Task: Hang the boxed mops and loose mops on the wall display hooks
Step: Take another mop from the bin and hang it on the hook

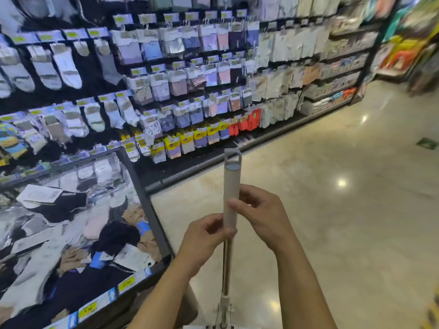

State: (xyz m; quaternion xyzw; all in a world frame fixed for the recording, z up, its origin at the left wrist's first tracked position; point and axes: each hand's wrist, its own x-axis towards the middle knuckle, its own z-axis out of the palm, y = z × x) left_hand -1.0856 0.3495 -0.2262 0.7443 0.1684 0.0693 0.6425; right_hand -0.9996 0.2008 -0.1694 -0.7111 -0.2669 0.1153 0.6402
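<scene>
The left hand (204, 243) and right hand (263, 217) curl fingers (249, 193) round an upright pale mop handle (231, 184), loop-topped.

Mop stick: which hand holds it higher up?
The right hand, holding the mop stick nearer its top loop; the left hand grips it lower down.
</scene>
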